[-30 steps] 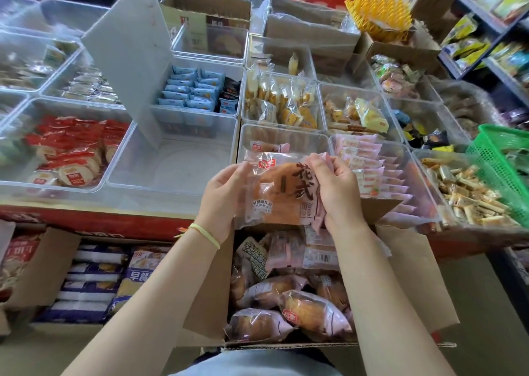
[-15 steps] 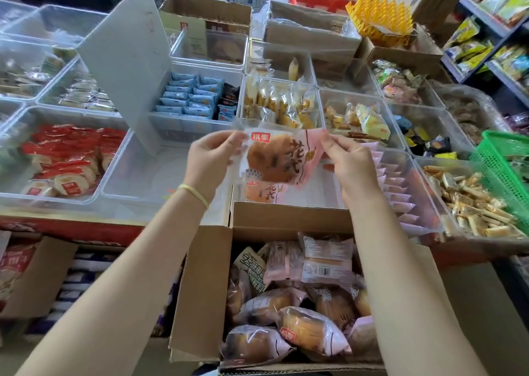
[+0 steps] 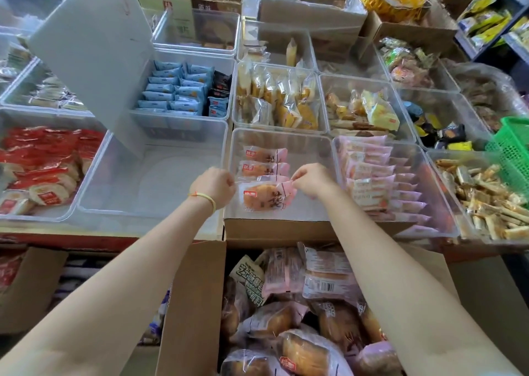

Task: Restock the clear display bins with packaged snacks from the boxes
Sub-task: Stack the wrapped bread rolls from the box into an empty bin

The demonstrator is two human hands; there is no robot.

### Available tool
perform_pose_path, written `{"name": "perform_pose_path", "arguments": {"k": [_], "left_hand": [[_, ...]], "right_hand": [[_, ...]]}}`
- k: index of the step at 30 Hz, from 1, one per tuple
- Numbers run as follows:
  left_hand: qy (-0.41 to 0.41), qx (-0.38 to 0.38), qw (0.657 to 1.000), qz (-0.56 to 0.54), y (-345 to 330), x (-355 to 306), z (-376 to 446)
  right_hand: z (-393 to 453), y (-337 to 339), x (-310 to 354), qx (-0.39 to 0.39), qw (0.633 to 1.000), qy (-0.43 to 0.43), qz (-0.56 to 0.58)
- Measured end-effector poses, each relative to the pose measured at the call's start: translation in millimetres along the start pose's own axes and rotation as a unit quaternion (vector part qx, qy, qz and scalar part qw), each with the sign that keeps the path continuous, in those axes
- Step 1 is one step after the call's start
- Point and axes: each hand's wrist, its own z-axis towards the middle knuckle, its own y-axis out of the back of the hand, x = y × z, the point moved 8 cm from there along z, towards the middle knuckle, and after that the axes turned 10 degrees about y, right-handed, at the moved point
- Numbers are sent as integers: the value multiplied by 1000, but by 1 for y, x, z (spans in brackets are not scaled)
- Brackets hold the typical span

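Shop counter of clear bins; the pastry packet (image 3: 264, 196), a second ago above the box (image 3: 194, 304), now sits low in the front bin (image 3: 282, 138), third in its row; left hand (image 3: 213, 186) and right hand (image 3: 313, 181) both pinch its top corners. Stocking barely begun.

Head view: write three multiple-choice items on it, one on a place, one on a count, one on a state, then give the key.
1. The pastry packet held by both hands is over which bin?
A. the clear bin left of the pink packets
B. the green basket
C. the red-packet bin

2. How many matching packets already lie in that bin behind it?
A. none
B. two
C. six

3. The box of pastries below is
A. taped shut
B. open
C. empty

Key: 1 A, left hand and right hand pinch the packet's top corners there; 2 B, two red-labelled packets show; 3 B, flaps open, packets visible.
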Motion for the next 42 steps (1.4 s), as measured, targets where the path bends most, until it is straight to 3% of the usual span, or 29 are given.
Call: {"name": "perform_pose_path", "arguments": {"k": [6, 13, 16, 21, 23, 25, 27, 29, 32, 34, 38, 42], "left_hand": [[55, 17, 993, 107, -19, 5, 8], [35, 19, 988, 147, -31, -1, 4], [41, -1, 996, 84, -23, 3, -2], [54, -55, 987, -143, 18, 4, -33], [67, -80, 966, -237, 34, 8, -54], [81, -116, 936, -321, 45, 14, -79], [70, -148, 904, -395, 51, 13, -109], [23, -134, 889, -437, 45, -1, -136], [-59, -34, 909, -411, 15, -34, -161], [-93, 37, 936, -338, -9, -49, -167], [-93, 115, 955, -257, -42, -50, -169], [-57, 127, 958, -250, -55, -41, -167]], "right_hand": [[18, -46, -22, 134, 987, -88, -22], [8, -59, -14, 187, 981, -57, 2], [6, -49, -3, 146, 989, -15, -20], [-26, -6, 45, -22, 985, 95, 140], [-66, 4, 71, -8, 961, 141, 239], [-108, -6, 90, 108, 935, 167, 293], [-142, -31, 86, 232, 928, 149, 250], [-156, -57, 64, 280, 941, 104, 157], [-144, -79, 16, 175, 982, 54, -43], [-138, -81, -16, 76, 985, 10, -155], [-143, -103, -68, 47, 980, -64, -180], [-150, -108, -71, 16, 979, -54, -196]]}}
